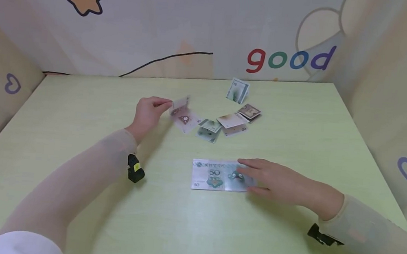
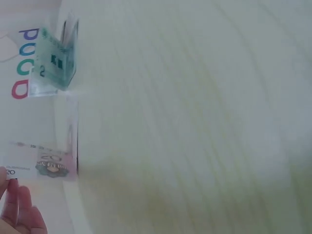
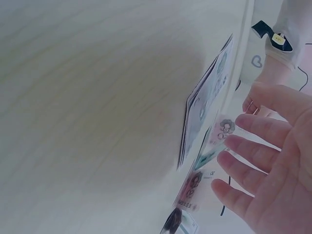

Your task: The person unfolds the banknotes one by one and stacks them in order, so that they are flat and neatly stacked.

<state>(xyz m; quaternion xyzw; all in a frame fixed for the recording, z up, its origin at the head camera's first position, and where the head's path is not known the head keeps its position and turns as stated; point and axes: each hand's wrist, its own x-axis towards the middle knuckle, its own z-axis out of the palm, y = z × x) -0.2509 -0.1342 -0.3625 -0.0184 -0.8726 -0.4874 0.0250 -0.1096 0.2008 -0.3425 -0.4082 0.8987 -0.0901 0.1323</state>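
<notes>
My left hand (image 1: 147, 115) pinches the left edge of a pinkish play banknote (image 1: 186, 120), whose held end is lifted while the rest slants toward the table. In the left wrist view the note shows a printed 20 or similar, hard to read. My right hand (image 1: 279, 181), fingers spread and fairly straight, is over the right end of a greenish 50 play banknote (image 1: 209, 180). Whether it touches the note I cannot tell. In the right wrist view that note tops a thin stack (image 3: 207, 95). Right of the pinkish note stands a folded green note (image 1: 208, 132).
Further right are a folded pink note (image 1: 233, 121) and a folded brown note (image 1: 250, 112). Behind them a folded note (image 1: 237, 91) stands upright near the back edge. A printed cloth wall (image 1: 161, 25) rises behind the pale green table (image 1: 91, 108).
</notes>
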